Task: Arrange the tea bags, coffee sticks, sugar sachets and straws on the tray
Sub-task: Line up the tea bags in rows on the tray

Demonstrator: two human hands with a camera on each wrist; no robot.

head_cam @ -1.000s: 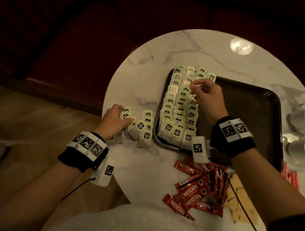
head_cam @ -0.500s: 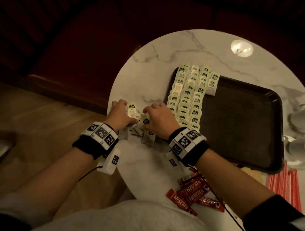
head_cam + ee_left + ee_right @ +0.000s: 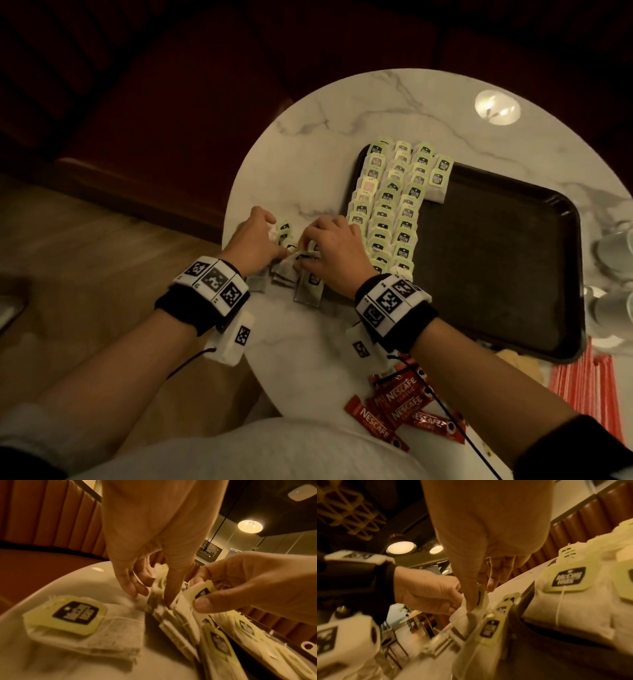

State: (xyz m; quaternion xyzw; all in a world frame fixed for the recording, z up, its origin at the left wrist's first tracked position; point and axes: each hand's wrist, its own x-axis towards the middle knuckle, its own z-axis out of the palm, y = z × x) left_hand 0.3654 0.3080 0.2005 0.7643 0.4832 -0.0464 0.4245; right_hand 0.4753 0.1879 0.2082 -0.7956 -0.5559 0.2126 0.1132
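Overhead and wrist views of a round marble counter [image 3: 342,346]. A dark tray [image 3: 496,260] lies on its right half; overlapping rows of tea bags [image 3: 390,212] with pale green tags fill the tray's left edge, while the rest of the tray floor is bare. Just left of the tray, on the counter, sits a small loose pile of tea bags [image 3: 291,270], and both hands meet over it. The left hand [image 3: 253,243] has its fingers [image 3: 130,586] curled down onto the far side of the pile, the thumb and fingertips closing on several bags at once. The right hand [image 3: 334,245] pinches one tea bag [image 3: 190,599] of the pile by its upper edge: the thumb presses the green tag from one side and the bent fingers back it from the other. One further tea bag [image 3: 82,626] lies flat on the counter near the left wrist, apart from the pinched one. Red coffee sticks [image 3: 400,407] lie scattered at the near edge of the counter, partly under the right forearm. A bundle of red straws [image 3: 589,387] rests beside the tray's near right corner. White cups [image 3: 613,246] stand at the counter's right edge. A round reflection of a ceiling lamp [image 3: 497,107] shows on the marble beyond the tray.
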